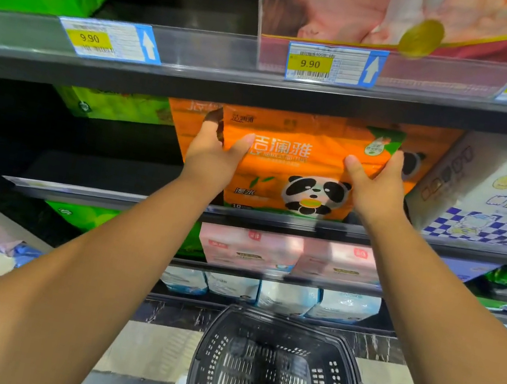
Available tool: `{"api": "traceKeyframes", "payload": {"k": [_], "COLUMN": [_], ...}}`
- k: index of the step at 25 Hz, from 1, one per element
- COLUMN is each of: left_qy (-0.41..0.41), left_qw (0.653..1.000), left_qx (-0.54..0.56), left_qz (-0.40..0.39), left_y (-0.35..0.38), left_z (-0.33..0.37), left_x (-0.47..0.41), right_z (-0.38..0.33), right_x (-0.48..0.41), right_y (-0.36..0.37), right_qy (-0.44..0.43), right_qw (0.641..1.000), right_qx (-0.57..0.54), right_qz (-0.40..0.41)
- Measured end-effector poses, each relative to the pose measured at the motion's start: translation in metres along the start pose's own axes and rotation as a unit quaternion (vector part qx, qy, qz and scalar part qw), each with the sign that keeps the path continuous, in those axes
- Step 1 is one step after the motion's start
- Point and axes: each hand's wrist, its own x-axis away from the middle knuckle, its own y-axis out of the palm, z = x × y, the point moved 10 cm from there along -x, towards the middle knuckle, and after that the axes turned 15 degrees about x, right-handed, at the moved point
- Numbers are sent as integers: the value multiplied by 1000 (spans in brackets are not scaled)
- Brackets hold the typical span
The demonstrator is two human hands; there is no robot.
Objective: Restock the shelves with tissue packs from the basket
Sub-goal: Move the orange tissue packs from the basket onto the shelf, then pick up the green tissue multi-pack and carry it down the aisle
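An orange tissue pack with a panda print (296, 169) stands at the front of the middle shelf (109, 195). My left hand (213, 154) grips its left side, thumb on the front face. My right hand (379, 183) grips its right side the same way. More orange packs (433, 145) stand behind it. The black plastic basket (277, 375) sits on the floor below, and I see no packs inside it.
Green packs (115, 105) lie deep on the middle shelf's left, ahead of a dark gap. A white and blue checkered pack (494, 200) stands to the right. Pink packs (252, 249) and pale blue packs (288, 296) fill lower shelves. Price tags (308, 62) line the upper shelf edge.
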Motion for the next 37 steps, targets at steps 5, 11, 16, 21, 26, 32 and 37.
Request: {"api": "traceKeyframes", "payload": {"k": [5,11,16,21,26,32,37], "left_qy": [-16,147,203,199,173,126,81], "left_qw": [998,951,904,884,871,851,852], "left_qx": [-53,-270,-373,-420,-459,-510,-506], "left_qz": [-24,-17,-53,-44,-25,23,108], "left_y": [-16,-23,-33,-90,-199,-394,-547], "left_z": [-13,16,13,10,1,-8,-12], "left_x": [13,57,81,102,126,163,205], "right_z": [9,0,-37,-82,-150,-264,-353], "right_x": [25,68,98,141,200,308,390], "right_y": [-2,-3,11,44,102,215,304], "right_qy": [-25,-104,-201,-249,-295,-371,-433], "right_qw": [993,942,885,847,827,804,791], "right_qx": [109,313,417,468,478,462,424], "right_qz": [29,62,55,26,-14,-48,-88]}}
